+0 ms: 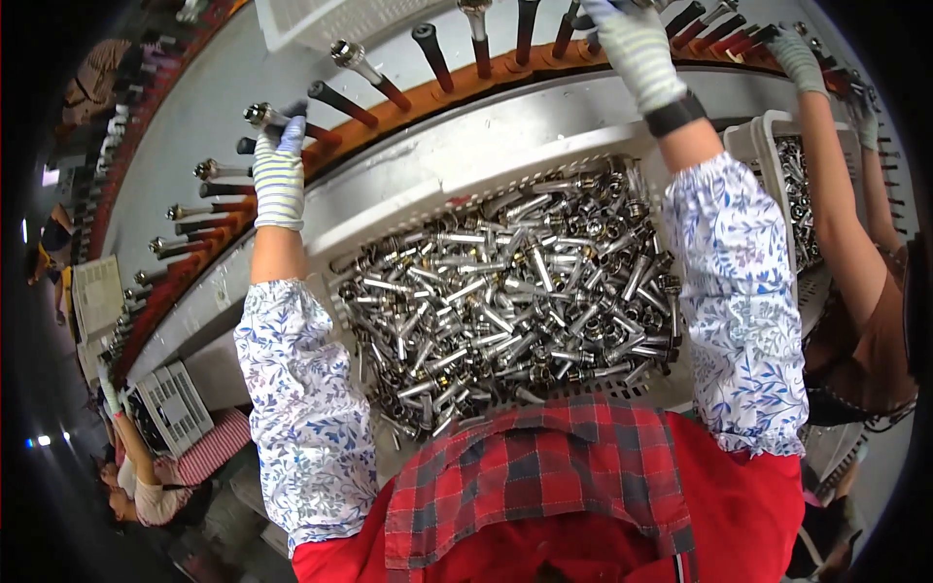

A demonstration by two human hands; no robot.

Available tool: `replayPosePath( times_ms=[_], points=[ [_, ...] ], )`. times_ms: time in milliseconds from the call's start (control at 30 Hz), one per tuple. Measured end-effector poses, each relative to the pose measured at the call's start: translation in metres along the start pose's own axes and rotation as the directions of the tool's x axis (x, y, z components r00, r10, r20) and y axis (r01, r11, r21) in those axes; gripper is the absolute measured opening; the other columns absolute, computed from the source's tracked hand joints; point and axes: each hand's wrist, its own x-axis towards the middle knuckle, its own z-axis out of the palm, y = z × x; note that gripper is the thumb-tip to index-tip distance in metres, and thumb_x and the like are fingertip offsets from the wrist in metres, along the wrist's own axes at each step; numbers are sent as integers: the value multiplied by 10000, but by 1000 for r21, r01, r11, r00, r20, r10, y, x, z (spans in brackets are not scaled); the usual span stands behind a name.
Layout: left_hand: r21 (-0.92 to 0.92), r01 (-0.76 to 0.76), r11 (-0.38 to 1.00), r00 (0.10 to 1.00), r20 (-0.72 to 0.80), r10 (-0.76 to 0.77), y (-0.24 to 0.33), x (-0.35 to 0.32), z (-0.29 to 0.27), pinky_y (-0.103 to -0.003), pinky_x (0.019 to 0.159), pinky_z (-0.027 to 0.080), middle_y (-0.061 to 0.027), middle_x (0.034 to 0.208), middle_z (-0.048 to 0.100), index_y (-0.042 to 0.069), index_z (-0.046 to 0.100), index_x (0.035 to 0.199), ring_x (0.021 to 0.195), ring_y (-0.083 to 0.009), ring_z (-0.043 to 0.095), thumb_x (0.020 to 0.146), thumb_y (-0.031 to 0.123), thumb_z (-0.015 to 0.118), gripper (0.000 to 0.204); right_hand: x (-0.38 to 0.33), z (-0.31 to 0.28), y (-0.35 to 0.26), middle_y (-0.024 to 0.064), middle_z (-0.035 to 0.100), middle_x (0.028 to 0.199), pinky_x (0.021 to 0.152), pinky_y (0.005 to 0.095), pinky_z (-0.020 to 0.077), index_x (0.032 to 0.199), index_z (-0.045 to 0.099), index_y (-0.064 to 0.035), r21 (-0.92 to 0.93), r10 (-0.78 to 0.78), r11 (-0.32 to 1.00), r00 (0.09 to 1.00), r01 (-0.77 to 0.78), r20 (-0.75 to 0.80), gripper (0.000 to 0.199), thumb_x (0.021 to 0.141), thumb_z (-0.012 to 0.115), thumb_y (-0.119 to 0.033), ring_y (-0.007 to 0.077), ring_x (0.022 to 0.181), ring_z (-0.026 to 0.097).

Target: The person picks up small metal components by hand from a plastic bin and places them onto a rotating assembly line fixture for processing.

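Observation:
My left hand (pixel 280 175), in a striped glove with bluish fingertips, reaches to the left stretch of a curved orange-brown rail (pixel 389 121). Its fingers close around a chrome metal fitting (pixel 260 115) at the end of a peg. Farther right, my right hand (pixel 637 58), gloved alike, is at the rail by the upper edge. Its fingers look bent, partly cut off by the frame, and what they grip is unclear. Dark-tipped pegs (pixel 432 56) stand along the rail, and some carry a chrome fitting, such as the tilted one (pixel 355 60) between my hands.
Below my arms, a pale perforated crate (pixel 374 228) holds a heap of loose chrome fittings (pixel 505 301). A second crate (pixel 768 146) of fittings stands at right, beside a co-worker's gloved hand (pixel 799 63) on the rail. A white bin (pixel 321 24) lies beyond the rail. Other people sit at left.

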Motion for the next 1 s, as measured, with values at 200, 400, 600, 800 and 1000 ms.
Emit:
replayPosePath(
  times_ms=[200,400,600,800,1000],
  points=[
    [108,-313,944,943,-78,322,4,-122,19,-375,973,397,-149,1229,538,-11,461,1270,1124,-236,520,898,72,511,385,10,31,59,132,614,798,714,339,464,885,581,-1,-697,-172,636,941,331,290,212,882,582,-212,231,791,590],
    [449,-535,716,477,860,-184,2,-267,42,-416,527,461,-113,648,586,107,527,1197,546,-294,571,875,253,542,354,-44,70,67,214,636,966,770,413,479,980,619,-17,-710,-116,523,865,471,488,323,874,574,-319,301,872,620],
    [597,-614,517,521,798,-303,-39,-315,-3,-430,507,453,-120,637,604,64,570,1067,585,-295,608,822,219,576,290,-235,90,11,103,583,767,590,375,512,982,551,-71,-390,-174,340,465,855,868,190,822,568,-170,241,736,624],
    [533,-585,612,428,843,-326,20,-309,-11,-423,730,499,-176,845,641,101,612,1049,803,-336,629,838,534,528,489,-352,26,36,125,552,1032,810,379,446,1006,554,-65,-368,212,255,320,894,923,293,738,603,-174,275,977,549],
    [515,-623,589,432,854,-290,60,-328,-2,-439,681,487,-175,854,628,108,583,998,778,-332,623,797,400,628,357,-371,22,0,216,345,1407,963,517,364,1362,425,-196,-388,646,61,260,919,717,539,839,550,-228,426,1240,402]
  ],
)
